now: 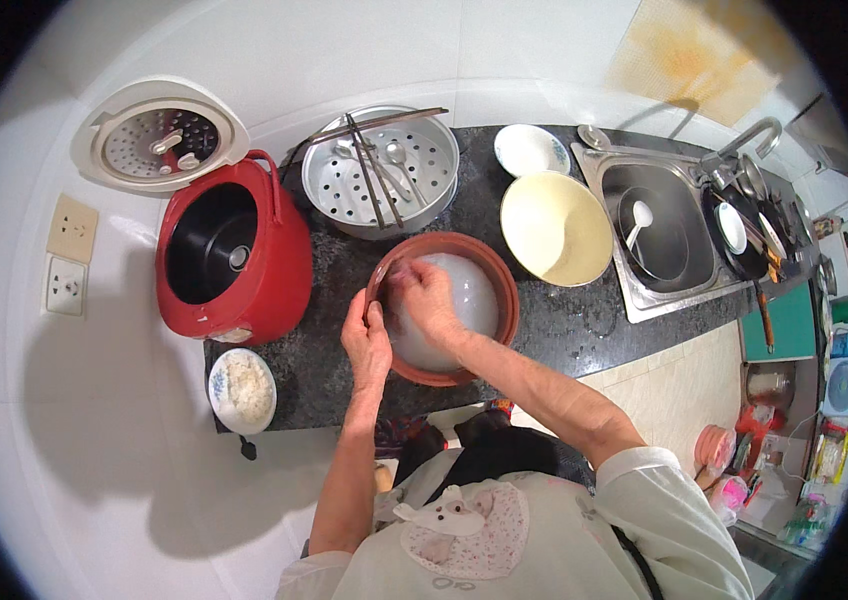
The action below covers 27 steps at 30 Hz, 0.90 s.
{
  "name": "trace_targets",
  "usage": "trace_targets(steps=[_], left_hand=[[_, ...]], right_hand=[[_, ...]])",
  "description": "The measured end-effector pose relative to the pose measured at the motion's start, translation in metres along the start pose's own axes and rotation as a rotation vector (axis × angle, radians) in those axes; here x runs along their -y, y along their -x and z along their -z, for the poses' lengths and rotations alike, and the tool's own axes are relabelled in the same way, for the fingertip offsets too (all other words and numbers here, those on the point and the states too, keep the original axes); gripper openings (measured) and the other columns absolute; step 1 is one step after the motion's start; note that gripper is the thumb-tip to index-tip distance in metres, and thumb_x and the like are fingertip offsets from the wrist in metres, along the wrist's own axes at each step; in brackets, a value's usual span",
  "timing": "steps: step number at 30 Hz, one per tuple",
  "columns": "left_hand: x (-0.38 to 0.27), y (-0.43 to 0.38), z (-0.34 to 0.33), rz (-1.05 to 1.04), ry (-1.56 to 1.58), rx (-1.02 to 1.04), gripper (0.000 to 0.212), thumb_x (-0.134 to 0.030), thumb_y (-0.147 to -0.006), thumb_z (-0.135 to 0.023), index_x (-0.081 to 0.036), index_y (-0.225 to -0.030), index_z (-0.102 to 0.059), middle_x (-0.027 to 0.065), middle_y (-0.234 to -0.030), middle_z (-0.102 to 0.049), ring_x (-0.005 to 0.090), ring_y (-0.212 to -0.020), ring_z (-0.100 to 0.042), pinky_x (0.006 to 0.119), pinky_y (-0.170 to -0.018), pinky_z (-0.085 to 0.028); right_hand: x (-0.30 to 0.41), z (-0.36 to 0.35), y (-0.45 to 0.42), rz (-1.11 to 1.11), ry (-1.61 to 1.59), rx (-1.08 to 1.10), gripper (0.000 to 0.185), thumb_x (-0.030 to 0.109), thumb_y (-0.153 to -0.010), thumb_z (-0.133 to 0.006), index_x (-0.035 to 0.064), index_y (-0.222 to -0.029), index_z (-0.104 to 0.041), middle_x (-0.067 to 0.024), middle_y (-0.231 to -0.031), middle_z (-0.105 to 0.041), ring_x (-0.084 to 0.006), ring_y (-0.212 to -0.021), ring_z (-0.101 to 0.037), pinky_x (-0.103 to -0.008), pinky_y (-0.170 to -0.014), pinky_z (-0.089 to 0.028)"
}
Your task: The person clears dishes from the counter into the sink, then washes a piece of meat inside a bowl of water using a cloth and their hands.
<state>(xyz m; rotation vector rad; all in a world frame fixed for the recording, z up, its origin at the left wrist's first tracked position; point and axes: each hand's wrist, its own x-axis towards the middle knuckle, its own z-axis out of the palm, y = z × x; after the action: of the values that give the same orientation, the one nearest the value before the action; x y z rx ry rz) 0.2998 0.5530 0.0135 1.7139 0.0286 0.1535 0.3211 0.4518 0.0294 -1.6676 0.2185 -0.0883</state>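
A reddish-brown basin point(512, 300) holding cloudy whitish water stands on the dark stone counter before me. My left hand point(366, 337) grips its left rim, thumb over the edge. Against the inner left wall, my right hand point(428, 296) is closed around a blurred, purplish-brown thing, perhaps a cloth or scrubber, which the fingers mostly hide. To the left, a red rice cooker point(274, 262) has its lid up and its dark inner pot bare. A bowl of white rice point(246, 390) sits at the counter's near left corner.
Behind the basin is a perforated metal steamer point(443, 176) with chopsticks and spoons. A cream basin point(555, 229) and a white bowl point(531, 150) stand right of it. Farther right, a steel sink point(630, 300) holds a pan and white spoon; pans and utensils crowd beyond its faucet point(750, 142).
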Motion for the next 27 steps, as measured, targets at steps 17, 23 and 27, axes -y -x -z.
trace_targets(steps=[17, 23, 27], left_hand=[[0.006, -0.001, 0.000, -0.017, 0.037, 0.057, 0.029, -0.010, -0.087, -0.043, 0.001, -0.113, -0.049, 0.0087, -0.100, -0.057, 0.0160, -0.091, -0.053, 0.028, -0.081, -0.040], [0.013, 0.000, 0.006, 0.012, 0.103, 0.022, 0.028, -0.011, -0.088, -0.042, 0.001, -0.112, -0.049, 0.0092, -0.102, -0.057, 0.0163, -0.092, -0.052, 0.029, -0.081, -0.041], [0.000, 0.002, 0.005, 0.043, 0.070, 0.006, 0.029, -0.014, -0.090, -0.039, 0.001, -0.112, -0.049, 0.0103, -0.103, -0.056, 0.0168, -0.093, -0.052, 0.029, -0.082, -0.041]], right_hand=[[-0.008, 0.013, -0.003, -0.044, -0.190, 0.133, 0.025, 0.001, -0.078, -0.044, -0.0018, -0.101, -0.053, -0.0068, -0.090, -0.056, -0.0140, -0.086, -0.050, -0.0258, -0.077, -0.040], [0.005, -0.003, 0.028, 0.091, -0.012, 0.106, 0.016, 0.002, -0.077, -0.045, -0.0007, -0.090, -0.054, -0.0182, -0.080, -0.057, -0.0279, -0.078, -0.056, -0.0336, -0.069, -0.043], [-0.004, -0.006, 0.025, 0.147, 0.025, 0.132, 0.012, 0.003, -0.076, -0.048, -0.0010, -0.084, -0.056, -0.0187, -0.075, -0.058, -0.0295, -0.073, -0.058, -0.0348, -0.066, -0.044]])
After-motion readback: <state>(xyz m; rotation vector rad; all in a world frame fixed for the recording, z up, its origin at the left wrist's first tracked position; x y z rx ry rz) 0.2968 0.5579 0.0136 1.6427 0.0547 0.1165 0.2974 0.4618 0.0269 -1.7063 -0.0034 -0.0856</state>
